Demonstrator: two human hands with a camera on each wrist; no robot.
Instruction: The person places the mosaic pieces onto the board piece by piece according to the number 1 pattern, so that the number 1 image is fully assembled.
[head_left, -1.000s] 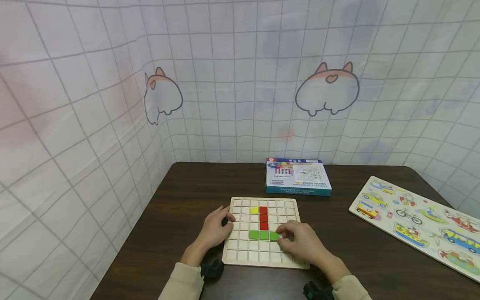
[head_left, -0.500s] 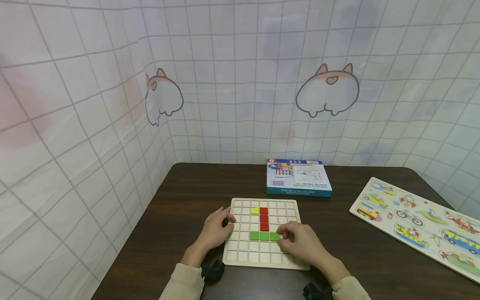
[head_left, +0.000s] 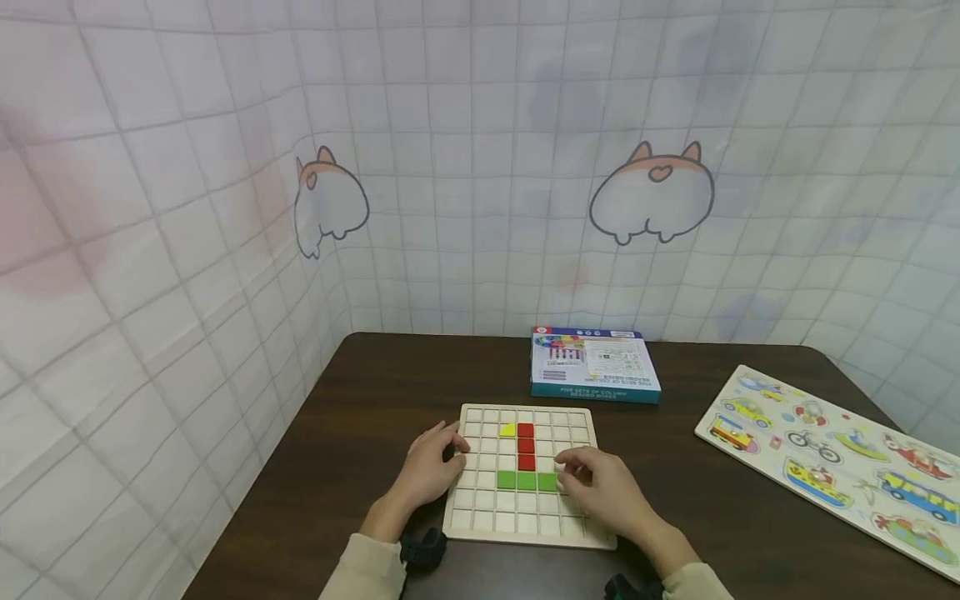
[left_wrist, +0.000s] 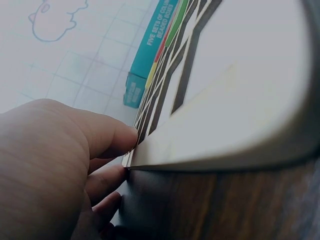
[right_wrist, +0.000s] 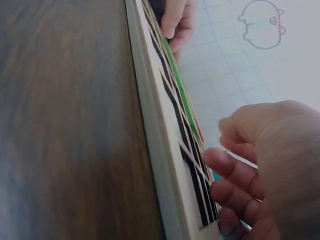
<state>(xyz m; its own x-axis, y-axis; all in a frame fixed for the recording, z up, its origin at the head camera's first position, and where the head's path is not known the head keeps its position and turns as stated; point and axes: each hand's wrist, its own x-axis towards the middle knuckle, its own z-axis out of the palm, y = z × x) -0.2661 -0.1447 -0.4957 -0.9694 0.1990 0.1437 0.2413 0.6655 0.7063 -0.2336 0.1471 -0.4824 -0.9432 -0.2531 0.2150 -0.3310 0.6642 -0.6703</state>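
A pale wooden grid board (head_left: 527, 524) lies on the dark table. On it, three green square tiles (head_left: 527, 481) form a row and three red tiles (head_left: 526, 446) a column above the middle green one. A small yellow piece (head_left: 507, 430) sits left of the top red tile. My left hand (head_left: 427, 467) touches the board's left edge with its thumb and fingers, also seen in the left wrist view. My right hand (head_left: 603, 487) hovers at the rightmost green tile, thumb and forefinger apart with nothing between them in the right wrist view.
Behind the board lies a blue-and-white box (head_left: 596, 367), "Five Sets of Column Beaded Boxes". At right is a vehicle picture board (head_left: 840, 467). A white gridded curtain (head_left: 480, 208) with cartoon animal prints surrounds the brown table (head_left: 322, 467).
My right thumb and forefinger have come off the rightmost green tile, which shows more fully. My left hand keeps its place at the board. The head view has tilted slightly upward.
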